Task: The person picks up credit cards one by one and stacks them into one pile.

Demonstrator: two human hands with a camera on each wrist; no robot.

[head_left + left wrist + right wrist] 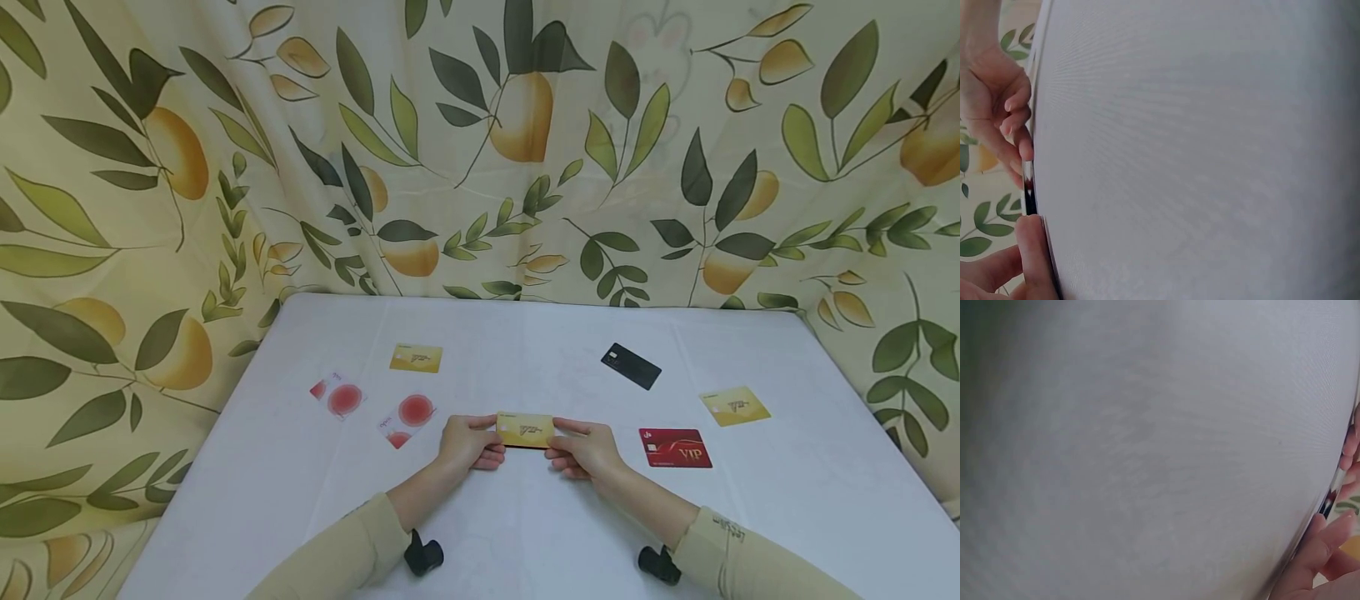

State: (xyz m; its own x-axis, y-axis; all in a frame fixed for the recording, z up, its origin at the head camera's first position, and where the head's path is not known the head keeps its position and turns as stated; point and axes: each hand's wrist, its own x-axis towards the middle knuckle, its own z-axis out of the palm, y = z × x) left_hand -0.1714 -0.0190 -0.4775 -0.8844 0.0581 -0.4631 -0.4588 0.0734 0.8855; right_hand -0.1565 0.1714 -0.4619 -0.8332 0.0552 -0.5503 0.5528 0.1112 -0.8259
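The gold card is at the centre front of the white-covered table, long side crosswise, printed face up. The left hand pinches its left short end; the right hand pinches the right short end. Both grips are narrow, with thumb and fingers closed on the edges. Holding by the ends presumably keeps the card level and its printed face exposed. A dark edge shows along its near side — whether this belongs to another card beneath cannot be determined. Contact between its underside and the cloth also cannot be confirmed.

Surrounding items lie flat and apart from one another, presumably so that each face can be read. To the left: a rear gold card, an outer red-disc card and an inner red-disc card, the last near the left hand. To the right: a black card-shaped piece, a far-right gold card and a red VIP card.

Obstructions: the fingers cover both ends of the held card. The red VIP card is the closest item beside the right hand — sideways clearance there appears limited. A leaf-patterned curtain hangs behind the table.
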